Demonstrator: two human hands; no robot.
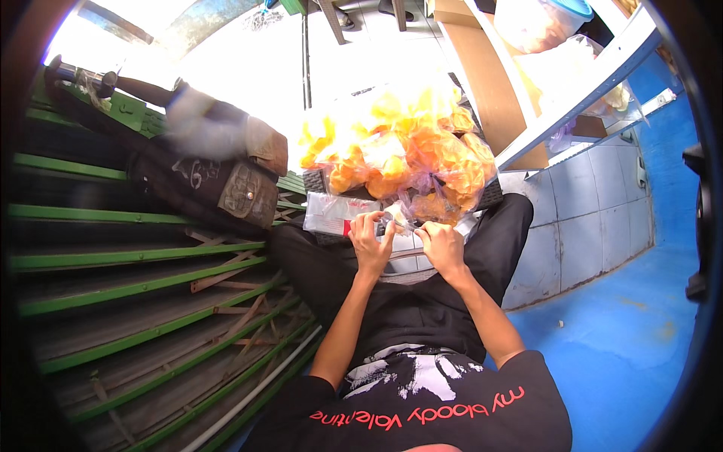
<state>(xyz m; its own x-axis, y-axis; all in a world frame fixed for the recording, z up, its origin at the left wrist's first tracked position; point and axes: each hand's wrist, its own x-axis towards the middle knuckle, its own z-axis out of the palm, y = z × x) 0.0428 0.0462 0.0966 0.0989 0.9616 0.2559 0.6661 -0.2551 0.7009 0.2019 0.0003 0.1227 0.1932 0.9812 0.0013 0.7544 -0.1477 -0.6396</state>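
Note:
Both hands meet in front of my lap, fingers pinched. My left hand (369, 242) is closed at the left side of a small clear plastic bag (403, 216) with something pale in it. A small dark piece shows by its fingertips, too small to name. My right hand (441, 245) pinches the bag's right edge. Just beyond them lies a heap of clear bags filled with orange food pieces (407, 154), partly washed out by glare. Beside my left hand is a flat silvery-white plastic packet (331, 213), with a bit of red at its near corner.
The heap rests on a dark woven surface (489, 194) between my knees. On the left, a backpack (211, 173) hangs against a green folding metal gate (113, 260). At right stands a shelf (587, 83) with a blue-lidded tub (538, 22) and cardboard, near a blue wall (678, 188).

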